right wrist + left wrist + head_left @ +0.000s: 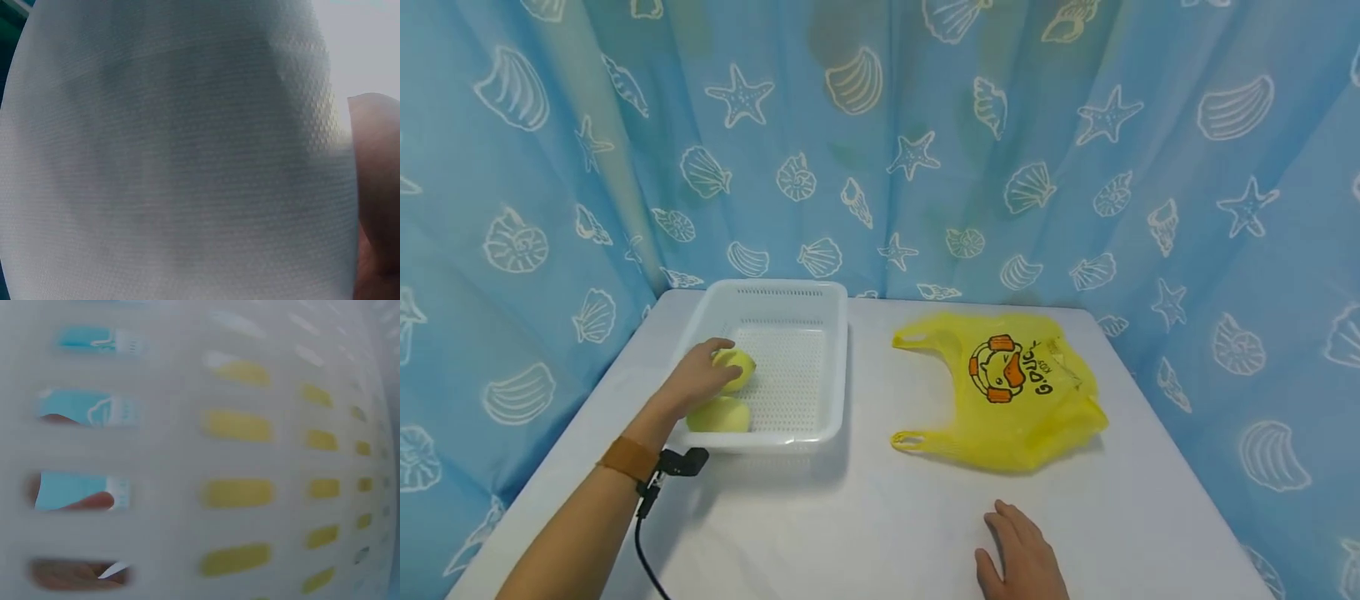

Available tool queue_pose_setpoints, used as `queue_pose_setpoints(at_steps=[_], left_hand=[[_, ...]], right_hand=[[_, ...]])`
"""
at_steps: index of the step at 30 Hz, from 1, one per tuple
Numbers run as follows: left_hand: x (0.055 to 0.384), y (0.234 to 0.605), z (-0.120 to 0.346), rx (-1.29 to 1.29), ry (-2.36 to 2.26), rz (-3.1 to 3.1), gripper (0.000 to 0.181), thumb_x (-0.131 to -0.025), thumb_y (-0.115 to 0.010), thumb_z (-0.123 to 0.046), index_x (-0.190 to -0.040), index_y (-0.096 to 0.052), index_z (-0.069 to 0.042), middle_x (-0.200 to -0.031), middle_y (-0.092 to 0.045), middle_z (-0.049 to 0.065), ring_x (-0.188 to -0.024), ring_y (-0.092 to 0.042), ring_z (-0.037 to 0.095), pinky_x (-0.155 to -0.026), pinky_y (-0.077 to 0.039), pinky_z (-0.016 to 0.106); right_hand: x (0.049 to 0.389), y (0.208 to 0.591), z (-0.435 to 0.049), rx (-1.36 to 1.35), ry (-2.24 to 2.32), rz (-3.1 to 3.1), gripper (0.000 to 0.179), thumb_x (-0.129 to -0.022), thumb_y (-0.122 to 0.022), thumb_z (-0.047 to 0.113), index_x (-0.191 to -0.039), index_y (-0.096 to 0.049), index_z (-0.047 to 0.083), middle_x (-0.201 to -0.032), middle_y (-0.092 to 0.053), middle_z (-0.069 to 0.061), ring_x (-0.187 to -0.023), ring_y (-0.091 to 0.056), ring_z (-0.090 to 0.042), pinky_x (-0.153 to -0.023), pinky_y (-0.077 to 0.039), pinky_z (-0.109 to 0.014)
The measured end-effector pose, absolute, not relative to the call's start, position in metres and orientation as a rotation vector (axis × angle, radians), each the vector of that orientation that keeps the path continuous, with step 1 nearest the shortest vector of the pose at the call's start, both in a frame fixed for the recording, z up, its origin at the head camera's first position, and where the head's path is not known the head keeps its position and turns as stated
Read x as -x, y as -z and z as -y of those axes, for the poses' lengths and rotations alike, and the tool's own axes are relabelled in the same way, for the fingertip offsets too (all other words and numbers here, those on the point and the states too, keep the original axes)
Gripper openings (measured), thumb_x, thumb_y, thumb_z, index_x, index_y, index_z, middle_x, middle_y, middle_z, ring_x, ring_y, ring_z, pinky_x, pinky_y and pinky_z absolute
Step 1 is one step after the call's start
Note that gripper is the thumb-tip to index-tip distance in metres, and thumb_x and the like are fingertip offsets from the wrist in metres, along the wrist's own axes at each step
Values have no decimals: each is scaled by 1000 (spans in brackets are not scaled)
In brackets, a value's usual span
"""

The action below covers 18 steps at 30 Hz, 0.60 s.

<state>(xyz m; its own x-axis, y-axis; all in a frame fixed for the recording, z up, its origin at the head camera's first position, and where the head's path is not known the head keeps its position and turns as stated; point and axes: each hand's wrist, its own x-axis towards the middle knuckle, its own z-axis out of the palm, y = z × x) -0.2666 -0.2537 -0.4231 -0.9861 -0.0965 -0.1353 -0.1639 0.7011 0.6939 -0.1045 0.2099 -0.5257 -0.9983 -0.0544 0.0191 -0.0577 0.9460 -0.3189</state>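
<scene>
My left hand reaches into a white plastic basket at the left and grips a yellow-green, lemon-like fruit with a pointed tip. A second yellow-green fruit lies just below that hand, near the basket's front left corner. In the left wrist view, the slotted basket wall fills the picture, with yellow and parts of the hand showing through the slots. My right hand rests on the table at the front, holding nothing, its fingers loosely extended. A thumb shows at the edge of the right wrist view.
A yellow plastic bag with a duck print lies flat right of the basket, its handles toward the basket. The white table ends at a blue seashell curtain. A black cable trails from the left wrist camera.
</scene>
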Motion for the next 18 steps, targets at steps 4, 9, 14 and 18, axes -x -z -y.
queue_pose_setpoints(at_steps=[4,9,14,18], left_hand=[[269,435,250,172,-1136,-2849,65,-89,-60,-22,-145,-33,-3,-148,-28,26,-131,-31,42,-105,-29,60],[272,440,247,109,-1031,-2951,64,-86,-63,-17,-142,-38,-1,-136,-38,27,-124,-35,44,-99,-34,58],[270,438,247,111,-830,-3000,65,-83,-69,-20,-140,-43,0,-127,-37,29,-114,-35,44,-86,-41,54],[268,434,247,109,-766,-3012,65,-81,-73,-21,-138,-47,-4,-129,-37,31,-114,-34,45,-85,-41,56]], right_hand=[[87,525,-208,33,-446,3107,63,-83,-68,47,-131,-53,10,-142,-43,-11,-122,-43,-31,-102,-34,-60],[77,528,-203,160,-402,3105,72,-81,-65,58,-135,-50,13,-146,-38,-11,-122,-39,-35,-99,-33,-64],[95,531,-210,7,-444,3127,57,-82,-70,44,-125,-55,10,-139,-47,-11,-126,-42,-33,-103,-33,-58],[111,532,-215,-71,-495,3179,54,-82,-70,43,-123,-55,11,-138,-49,-9,-128,-42,-31,-106,-32,-53]])
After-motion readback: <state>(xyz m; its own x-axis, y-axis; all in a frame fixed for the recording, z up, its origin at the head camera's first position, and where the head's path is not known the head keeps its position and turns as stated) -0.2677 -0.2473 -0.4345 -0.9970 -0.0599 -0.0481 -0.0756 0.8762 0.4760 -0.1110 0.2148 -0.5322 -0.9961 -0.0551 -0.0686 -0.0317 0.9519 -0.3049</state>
